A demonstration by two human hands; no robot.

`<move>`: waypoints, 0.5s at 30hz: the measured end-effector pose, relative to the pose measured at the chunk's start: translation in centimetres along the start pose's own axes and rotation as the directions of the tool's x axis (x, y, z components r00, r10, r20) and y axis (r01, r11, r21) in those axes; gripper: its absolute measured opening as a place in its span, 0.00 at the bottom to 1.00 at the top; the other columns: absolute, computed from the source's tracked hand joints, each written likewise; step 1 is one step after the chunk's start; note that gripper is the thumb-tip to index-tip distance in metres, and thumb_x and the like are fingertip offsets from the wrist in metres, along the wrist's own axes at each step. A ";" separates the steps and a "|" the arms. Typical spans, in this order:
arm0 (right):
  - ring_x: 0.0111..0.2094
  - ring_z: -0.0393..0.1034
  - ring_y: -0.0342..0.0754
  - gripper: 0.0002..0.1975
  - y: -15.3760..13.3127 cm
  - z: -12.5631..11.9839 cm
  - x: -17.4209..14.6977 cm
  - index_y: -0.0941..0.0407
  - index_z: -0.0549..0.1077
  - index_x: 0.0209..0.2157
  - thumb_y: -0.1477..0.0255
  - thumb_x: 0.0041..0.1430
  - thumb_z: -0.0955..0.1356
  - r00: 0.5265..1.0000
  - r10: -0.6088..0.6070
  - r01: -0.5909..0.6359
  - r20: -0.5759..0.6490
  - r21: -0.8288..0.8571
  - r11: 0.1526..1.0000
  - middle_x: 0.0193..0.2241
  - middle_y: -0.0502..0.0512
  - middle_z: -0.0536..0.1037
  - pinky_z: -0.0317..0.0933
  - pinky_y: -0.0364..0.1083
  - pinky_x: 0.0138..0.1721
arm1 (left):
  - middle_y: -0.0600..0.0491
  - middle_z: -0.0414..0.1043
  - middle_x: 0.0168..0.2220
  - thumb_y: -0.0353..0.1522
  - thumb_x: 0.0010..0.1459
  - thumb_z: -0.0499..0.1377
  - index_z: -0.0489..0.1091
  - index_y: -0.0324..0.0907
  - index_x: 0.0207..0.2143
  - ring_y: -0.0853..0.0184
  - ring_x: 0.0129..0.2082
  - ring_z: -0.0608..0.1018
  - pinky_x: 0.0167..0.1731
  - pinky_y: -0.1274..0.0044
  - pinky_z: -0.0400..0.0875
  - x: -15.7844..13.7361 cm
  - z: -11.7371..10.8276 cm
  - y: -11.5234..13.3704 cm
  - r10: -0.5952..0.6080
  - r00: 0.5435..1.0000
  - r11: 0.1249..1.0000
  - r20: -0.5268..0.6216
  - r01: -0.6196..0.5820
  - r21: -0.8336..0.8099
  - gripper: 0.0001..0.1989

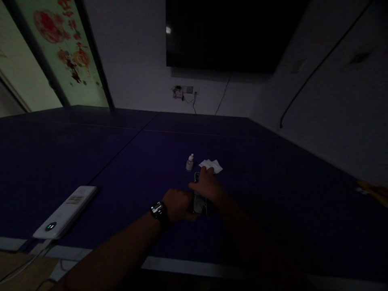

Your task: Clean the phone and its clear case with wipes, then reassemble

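A smartphone (200,203) lies between my hands over the dark blue table, its camera corner showing at the far end. My left hand (178,203), a lit watch (157,209) on its wrist, is closed around the near left side of the phone. Across the phone's upper part, my right hand (207,185) grips with bent fingers; whether a small cloth is under those fingers is hidden. Just beyond stands a small clear bottle (189,165) with a white dropper-like cap. White folded sheets (216,165) lie to its right, close to my right fingertips.
A white power bank (66,210) with a lit display and plugged cables lies at the left on the blue table (121,161). The table has a white edge line (176,264). Behind are a wall socket (189,89) and a large dark screen (230,36). The room is dim.
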State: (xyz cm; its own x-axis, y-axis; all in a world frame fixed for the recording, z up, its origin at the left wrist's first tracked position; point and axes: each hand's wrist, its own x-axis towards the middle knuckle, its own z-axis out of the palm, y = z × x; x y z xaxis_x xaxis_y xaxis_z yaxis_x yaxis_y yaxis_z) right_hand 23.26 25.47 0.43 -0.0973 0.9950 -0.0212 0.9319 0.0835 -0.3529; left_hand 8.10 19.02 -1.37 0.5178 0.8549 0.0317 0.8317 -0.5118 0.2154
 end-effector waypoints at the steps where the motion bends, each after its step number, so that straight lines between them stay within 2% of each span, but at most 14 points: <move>1: 0.51 0.73 0.64 0.35 0.0 -0.2 0.0 0.60 0.62 0.53 0.57 0.49 0.72 0.999 -0.001 0.002 -0.049 0.025 1.000 0.55 0.72 0.65 0.66 0.55 0.52 | 0.45 0.81 0.37 0.49 0.53 0.64 0.73 0.42 0.38 0.54 0.36 0.83 0.33 0.70 0.72 0.0 0.1 -0.1 -0.025 1.000 0.998 -0.016 0.024 -0.052 0.21; 3: 0.51 0.72 0.64 0.32 0.0 -0.6 -0.1 0.58 0.62 0.51 0.59 0.47 0.73 0.984 -0.005 0.021 -0.176 0.090 0.996 0.52 0.68 0.65 0.66 0.55 0.53 | 0.45 0.81 0.39 0.50 0.51 0.66 0.72 0.42 0.40 0.55 0.38 0.83 0.35 0.70 0.73 0.0 0.4 -0.4 -0.085 0.994 0.968 -0.062 0.067 -0.243 0.23; 4: 0.51 0.71 0.63 0.31 0.0 -0.8 -0.1 0.57 0.63 0.50 0.61 0.47 0.73 0.970 -0.007 0.038 -0.241 0.124 0.992 0.51 0.66 0.65 0.66 0.55 0.53 | 0.45 0.81 0.41 0.50 0.50 0.67 0.71 0.42 0.43 0.55 0.39 0.82 0.37 0.69 0.74 0.1 0.6 -0.5 -0.107 0.991 0.920 -0.085 0.067 -0.386 0.26; 5: 0.51 0.70 0.62 0.30 -0.1 -0.9 -0.3 0.55 0.63 0.49 0.62 0.46 0.73 0.955 -0.010 0.059 -0.297 0.156 0.986 0.50 0.64 0.65 0.65 0.55 0.54 | 0.45 0.80 0.43 0.50 0.50 0.68 0.70 0.42 0.46 0.56 0.42 0.82 0.39 0.69 0.74 0.2 0.9 -0.6 -0.121 0.987 0.835 -0.104 0.044 -0.549 0.28; 7: 0.51 0.69 0.61 0.28 -0.4 -1.1 -0.7 0.53 0.63 0.47 0.64 0.46 0.74 0.925 -0.025 0.115 -0.380 0.216 0.970 0.49 0.61 0.65 0.65 0.56 0.55 | 0.43 0.78 0.50 0.50 0.53 0.67 0.67 0.41 0.53 0.57 0.47 0.80 0.45 0.67 0.74 0.4 1.5 -0.6 -0.107 0.985 0.546 -0.133 -0.053 -0.836 0.32; 9: 0.53 0.69 0.60 0.27 -0.8 -1.1 -1.2 0.53 0.64 0.47 0.65 0.46 0.75 0.902 -0.039 0.175 -0.431 0.282 0.943 0.50 0.61 0.64 0.64 0.56 0.56 | 0.42 0.75 0.54 0.47 0.56 0.67 0.64 0.41 0.57 0.58 0.51 0.79 0.50 0.67 0.73 0.8 2.1 -0.6 -0.090 0.985 0.241 -0.148 -0.123 -0.963 0.32; 10: 0.54 0.68 0.60 0.28 -0.9 -1.1 -1.4 0.52 0.65 0.47 0.65 0.45 0.76 0.894 -0.044 0.207 -0.446 0.323 0.923 0.51 0.61 0.64 0.64 0.56 0.57 | 0.42 0.75 0.54 0.46 0.56 0.67 0.63 0.41 0.57 0.59 0.50 0.79 0.50 0.67 0.72 0.9 2.3 -0.7 -0.093 0.985 0.138 -0.145 -0.131 -0.982 0.33; 11: 0.54 0.68 0.60 0.28 -0.9 -1.0 -1.5 0.52 0.65 0.47 0.64 0.45 0.76 0.888 -0.045 0.239 -0.457 0.377 0.895 0.52 0.61 0.65 0.64 0.56 0.57 | 0.43 0.76 0.52 0.45 0.55 0.68 0.64 0.41 0.57 0.61 0.47 0.80 0.49 0.67 0.73 1.0 2.5 -0.7 -0.102 0.986 0.072 -0.134 -0.127 -0.989 0.32; 13: 0.54 0.70 0.58 0.28 -0.6 -0.9 -1.5 0.52 0.66 0.49 0.61 0.47 0.75 0.891 -0.016 0.291 -0.454 0.542 0.789 0.53 0.61 0.66 0.66 0.56 0.56 | 0.47 0.77 0.46 0.44 0.54 0.70 0.65 0.41 0.54 0.64 0.41 0.80 0.44 0.70 0.73 1.1 2.6 -1.0 -0.124 0.987 0.016 -0.103 -0.102 -0.995 0.31; 15: 0.49 0.73 0.57 0.27 0.2 -0.9 -1.2 0.52 0.66 0.50 0.56 0.51 0.72 0.918 0.050 0.290 -0.394 0.750 0.594 0.51 0.61 0.71 0.69 0.55 0.50 | 0.49 0.76 0.43 0.43 0.53 0.71 0.66 0.41 0.53 0.65 0.39 0.79 0.41 0.72 0.72 1.2 2.5 -1.2 -0.136 0.986 0.002 -0.097 -0.097 -0.995 0.30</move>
State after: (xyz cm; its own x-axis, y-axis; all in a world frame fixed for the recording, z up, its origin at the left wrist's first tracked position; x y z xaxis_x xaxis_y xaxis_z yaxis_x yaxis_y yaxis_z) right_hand 23.86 24.36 1.18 0.0956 0.9385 0.3317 0.2637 0.2974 -0.9176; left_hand 8.18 20.44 -4.05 0.3782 0.9207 0.0964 -0.2480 0.0004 0.9688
